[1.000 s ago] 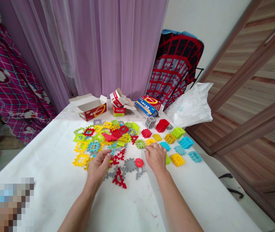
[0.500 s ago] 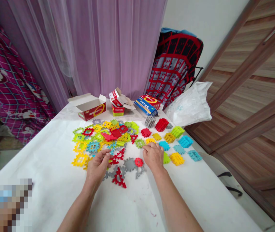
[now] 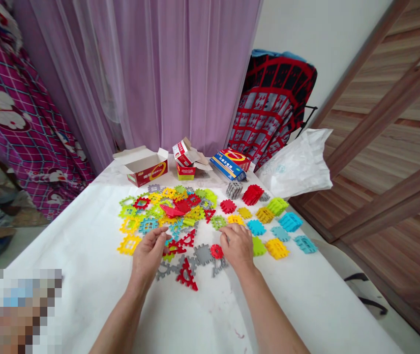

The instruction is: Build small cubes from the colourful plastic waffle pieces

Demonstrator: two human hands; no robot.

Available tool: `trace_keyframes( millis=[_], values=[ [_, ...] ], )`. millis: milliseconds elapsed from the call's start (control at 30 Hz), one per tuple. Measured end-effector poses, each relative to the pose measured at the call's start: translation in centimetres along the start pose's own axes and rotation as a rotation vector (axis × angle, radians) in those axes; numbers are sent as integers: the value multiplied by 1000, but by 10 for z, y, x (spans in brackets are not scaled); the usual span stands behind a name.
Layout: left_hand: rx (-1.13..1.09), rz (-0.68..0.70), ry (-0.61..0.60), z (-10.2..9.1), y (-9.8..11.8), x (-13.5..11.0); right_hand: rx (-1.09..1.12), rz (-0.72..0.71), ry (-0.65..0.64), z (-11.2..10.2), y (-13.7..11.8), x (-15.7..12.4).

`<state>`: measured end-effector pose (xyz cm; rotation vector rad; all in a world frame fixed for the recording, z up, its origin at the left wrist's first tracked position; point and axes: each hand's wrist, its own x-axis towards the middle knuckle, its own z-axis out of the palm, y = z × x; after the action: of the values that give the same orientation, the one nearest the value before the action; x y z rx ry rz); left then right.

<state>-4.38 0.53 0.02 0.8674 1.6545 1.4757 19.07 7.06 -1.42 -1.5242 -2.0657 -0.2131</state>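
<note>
My left hand point(image 3: 150, 251) hovers at the near left edge of a heap of plastic building pieces, thumb and fingers loosely bent and apart, nothing visible in them. Close to its fingertips lie red triangular pieces point(image 3: 188, 239). My right hand point(image 3: 238, 247) is over the pieces on the right, its fingers curved and slightly apart, with no held piece showing. A light green square piece point(image 3: 218, 222) lies just beyond its fingertips, and a small red round piece point(image 3: 216, 251) is beside its thumb. Between the hands are a grey square piece point(image 3: 203, 254) and a red triangle point(image 3: 186, 275).
Stacks of yellow point(image 3: 277, 249), blue point(image 3: 291, 222) and red pieces point(image 3: 253, 194) stand on the right. Behind the heap are an open red box point(image 3: 147, 173), a small carton point(image 3: 185, 171) and a blue box point(image 3: 227, 166). A white plastic bag point(image 3: 294, 164) lies at the back right.
The view has shifted slightly, so the table appears a little lower and farther right. Both hands stay nearly in place; the right hand's fingers have drawn slightly back from the light green piece.
</note>
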Motion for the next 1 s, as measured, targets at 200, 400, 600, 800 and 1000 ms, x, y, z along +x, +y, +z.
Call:
trace_keyframes(
  millis=[200,400,600,800,1000],
  values=[
    [157,159,215,-29,-9,20,161,-194,59,7,-19,-8],
    [391,254,370,-52,-17,34,279,-320,128,9,-27,-13],
    [597,289,461,-66,-27,46,358,-372,194,10,-28,-17],
    [720,231,450,-71,-32,49,380,-365,236,8,-24,-23],
    [786,162,408,-67,-26,53,384,-311,258,10,-15,-28]
  ],
)
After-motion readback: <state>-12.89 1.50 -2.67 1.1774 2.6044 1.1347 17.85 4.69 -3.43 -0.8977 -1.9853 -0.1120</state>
